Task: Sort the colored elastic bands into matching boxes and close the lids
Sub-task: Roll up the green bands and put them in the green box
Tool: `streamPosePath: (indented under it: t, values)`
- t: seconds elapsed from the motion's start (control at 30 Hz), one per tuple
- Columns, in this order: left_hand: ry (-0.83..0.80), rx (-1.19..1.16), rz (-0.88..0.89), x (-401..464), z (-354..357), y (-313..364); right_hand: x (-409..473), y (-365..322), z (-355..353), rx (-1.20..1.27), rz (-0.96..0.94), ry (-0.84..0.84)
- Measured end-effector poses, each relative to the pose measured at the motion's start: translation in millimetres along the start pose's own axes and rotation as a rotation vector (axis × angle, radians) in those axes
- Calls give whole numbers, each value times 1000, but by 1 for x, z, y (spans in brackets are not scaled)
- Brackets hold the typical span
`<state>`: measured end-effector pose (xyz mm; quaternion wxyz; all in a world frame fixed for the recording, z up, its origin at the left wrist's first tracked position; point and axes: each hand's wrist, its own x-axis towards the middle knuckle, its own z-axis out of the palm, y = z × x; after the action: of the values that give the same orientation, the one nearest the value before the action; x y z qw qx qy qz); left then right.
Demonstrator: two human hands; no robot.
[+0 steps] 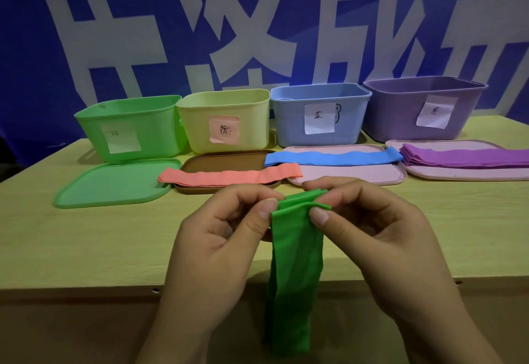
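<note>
My left hand and my right hand both pinch the top edge of green elastic bands, which hang down over the table's front edge. Four open boxes stand in a row at the back: green box, yellow box, blue box, purple box. In front of them lie a green lid, a brown lid under pink bands, a pink lid under blue bands, and another pink lid under purple bands.
The wooden table ends just below my hands. A blue wall banner with large white characters hangs close behind the boxes. Each box carries a paper label on its front.
</note>
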<state>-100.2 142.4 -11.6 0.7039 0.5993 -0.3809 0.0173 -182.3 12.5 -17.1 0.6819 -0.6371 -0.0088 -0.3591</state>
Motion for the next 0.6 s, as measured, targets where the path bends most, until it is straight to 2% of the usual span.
streamPosePath:
  t: [0.6]
  values:
    - [-31,27,67,-4,2,-1,-4,0,3,-23,21,108]
